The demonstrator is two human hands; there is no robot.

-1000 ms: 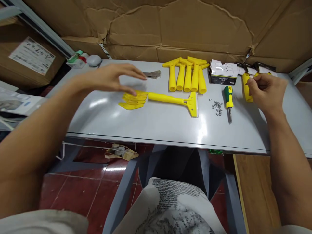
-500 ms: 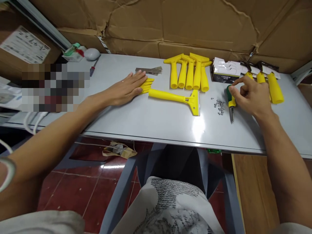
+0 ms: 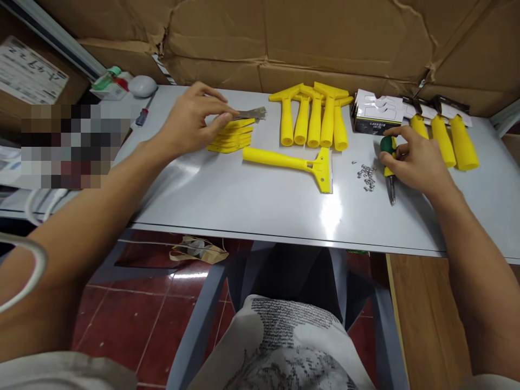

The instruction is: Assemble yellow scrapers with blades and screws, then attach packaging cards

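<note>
Arranging scraper parts seems the step in hand. The left hand (image 3: 197, 119), fingers apart, is at the metal blades (image 3: 257, 113), upper centre. The right hand (image 3: 418, 160) curls round the screwdriver (image 3: 389, 144), right of centre; whether clamped, I cannot tell. Lifting it calls for a firm grip. Cardboard (image 3: 219, 38) backs the grey bench (image 3: 244, 211); red tiles (image 3: 122, 319) lie below.

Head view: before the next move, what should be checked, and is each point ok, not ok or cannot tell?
1. Scraper clear of both hands: ok.
2. Screws all in one pile: not ok, one lies apart.
3. Right hand at the screwdriver: ok, at its handle.
4. Screwdriver firmly gripped: cannot tell.
5. Blades fully visible: not ok, left hand covers one end.
6. Blades held by left hand: cannot tell.
</note>
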